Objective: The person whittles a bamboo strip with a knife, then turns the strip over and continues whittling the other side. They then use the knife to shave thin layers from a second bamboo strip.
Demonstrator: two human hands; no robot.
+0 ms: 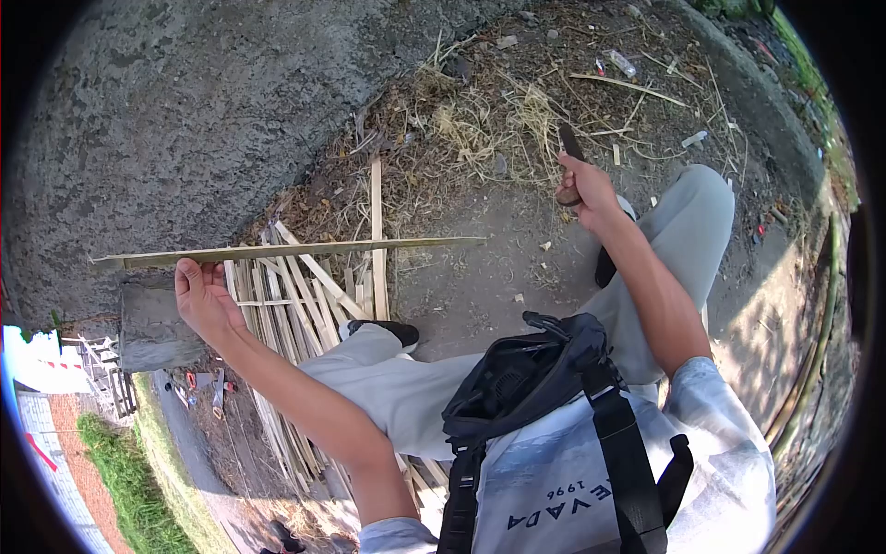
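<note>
Out to the left, my left hand [208,300] grips a long thin bamboo strip [314,249] near one end, thumb on the near side. The strip lies level across the view, its free end reaching toward the middle. My right hand [591,192] is closed round the wooden handle of a knife [571,143], whose dark blade points away from me. Blade and strip are well apart. Below the strip, several split bamboo slats [286,314] lie in a pile beside my left leg. One pale slat [377,231] stretches away from me behind the held strip.
Straw-like shavings [480,129] cover the ground ahead, with a clear plastic bottle [622,64] farther off. A rough concrete surface [203,120] fills the upper left, and a grey block [157,328] sits below my left hand. A black bag [526,379] is strapped to my front.
</note>
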